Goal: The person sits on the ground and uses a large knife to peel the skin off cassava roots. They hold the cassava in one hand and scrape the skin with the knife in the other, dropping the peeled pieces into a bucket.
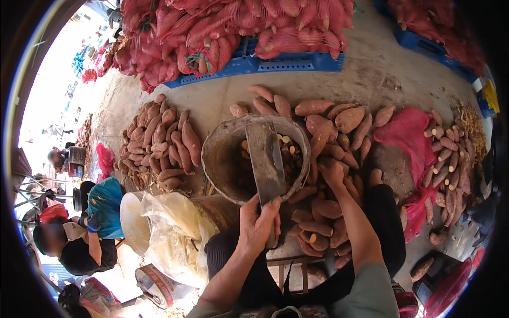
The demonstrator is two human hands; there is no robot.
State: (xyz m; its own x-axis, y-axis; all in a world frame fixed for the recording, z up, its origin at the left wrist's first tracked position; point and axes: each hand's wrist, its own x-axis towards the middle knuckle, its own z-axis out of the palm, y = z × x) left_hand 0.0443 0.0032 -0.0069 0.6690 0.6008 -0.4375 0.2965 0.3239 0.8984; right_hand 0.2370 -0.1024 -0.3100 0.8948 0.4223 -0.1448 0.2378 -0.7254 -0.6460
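My left hand (pixel 258 222) is closed around the handle of a broad, dirt-smeared cleaver (pixel 265 159). Its wide blade points away from me and lies across the mouth of a worn round bucket (pixel 216 159). Cut sweet potato ends (pixel 293 150) and dark scraps show inside the bucket; the blade hides part of them. To the right of the bucket, my right hand (pixel 332 173) reaches down into a loose pile of sweet potatoes (pixel 350 119), its fingers curled and partly hidden. Whether it grips one of them cannot be made out. More sweet potatoes (pixel 318 226) lie between my legs.
Red mesh sacks (pixel 238 24) of sweet potatoes sit on a blue plastic pallet (pixel 294 65) ahead. Another heap (pixel 153 135) lies left, trimmed ones (pixel 453 159) right beside red netting (pixel 409 131). A plastic-covered drum (pixel 175 230) stands at my left, near a seated person (pixel 79 238).
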